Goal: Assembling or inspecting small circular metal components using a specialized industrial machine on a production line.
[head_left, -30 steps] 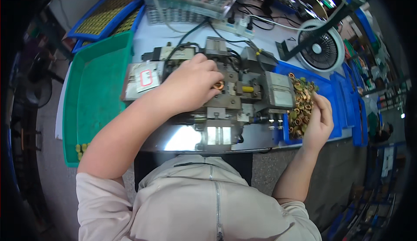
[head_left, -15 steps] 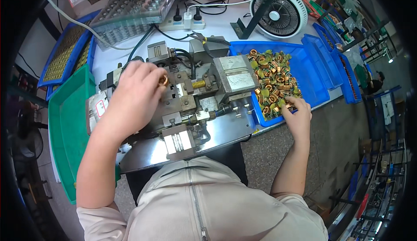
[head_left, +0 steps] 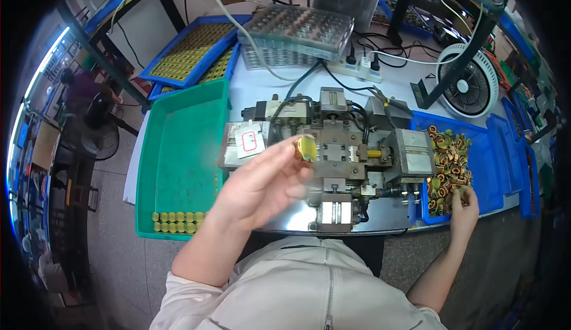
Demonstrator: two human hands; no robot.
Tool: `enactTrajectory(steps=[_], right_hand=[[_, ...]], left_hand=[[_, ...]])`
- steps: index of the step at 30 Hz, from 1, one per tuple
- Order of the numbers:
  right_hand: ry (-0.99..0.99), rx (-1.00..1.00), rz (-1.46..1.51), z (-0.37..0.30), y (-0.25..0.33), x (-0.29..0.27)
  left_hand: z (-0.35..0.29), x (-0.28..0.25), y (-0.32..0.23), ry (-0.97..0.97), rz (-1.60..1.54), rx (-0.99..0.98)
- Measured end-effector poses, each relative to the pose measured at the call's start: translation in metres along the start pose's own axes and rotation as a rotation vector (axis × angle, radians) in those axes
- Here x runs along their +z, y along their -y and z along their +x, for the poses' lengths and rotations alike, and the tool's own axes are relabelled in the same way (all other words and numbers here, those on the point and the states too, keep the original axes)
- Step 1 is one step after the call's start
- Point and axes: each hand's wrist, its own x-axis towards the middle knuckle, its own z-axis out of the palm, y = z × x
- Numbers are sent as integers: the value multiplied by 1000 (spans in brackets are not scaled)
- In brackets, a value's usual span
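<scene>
My left hand [head_left: 262, 181] pinches a copper-wound ring coil [head_left: 307, 149] between thumb and fingertips, its yellow-green face turned up. It is held above the left side of a metal clamping fixture [head_left: 340, 151], apart from it. My right hand [head_left: 465, 208] is at the near right edge of a heap of similar coils [head_left: 447, 172] in a blue bin [head_left: 486, 151]. Its thumb and fingers are drawn together, and what is between them is too small to make out. Two rows of yellow-green coils [head_left: 178, 221] line the near end of a green tray [head_left: 184, 145] at left.
Blue trays of small yellow parts [head_left: 193, 53] and stacked clear plastic trays [head_left: 300, 29] stand at the back. A power strip [head_left: 357, 68], loose cables and pliers [head_left: 388, 105] lie behind the fixture. A white fan [head_left: 467, 86] stands at the back right beside a black post.
My view has turned left, bringing the green tray's coil rows into sight. My left hand has turned palm inward, with the coil's yellow-green face showing. My right hand stays at the blue bin, fingers closer together.
</scene>
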Motion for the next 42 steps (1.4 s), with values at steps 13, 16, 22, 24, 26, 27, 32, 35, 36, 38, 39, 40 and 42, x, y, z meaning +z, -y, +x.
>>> enactTrajectory(steps=[13,16,22,24,26,27,32,35,36,38,39,40,42], right_hand=[[122,357,1035,10,14,2],[130,344,1053,10,17,6],[-23,332,930,12,6,25],[-149,295,783,6,17,34],[-271,257,636,3,23,41],[-270,256,635,3,22,43],[-228,101,444,3,14,45],[-222,137,432,1,19,46],[-220,149,428,1,19,45],[-220,136,412,1,17,46],[-220,126,399,1,16,46],[-220,116,386,2,14,47],[-219,105,372,2,13,48]], left_hand=[[-21,-12,-3,76,-139,-36],[-25,-14,-4,113,-158,-36],[-31,-20,-3,127,-220,-10],[-33,-20,-4,115,-207,-22],[-33,-19,-4,101,-192,-33],[-33,-19,-4,100,-193,-33],[-34,-19,-2,44,-7,76],[-42,-8,-3,-86,290,201],[-43,-6,-3,-129,389,242],[-44,-4,-3,-120,397,262],[-44,-4,-2,-111,408,282],[-45,-3,-2,-102,418,302],[-45,-4,0,-94,427,321]])
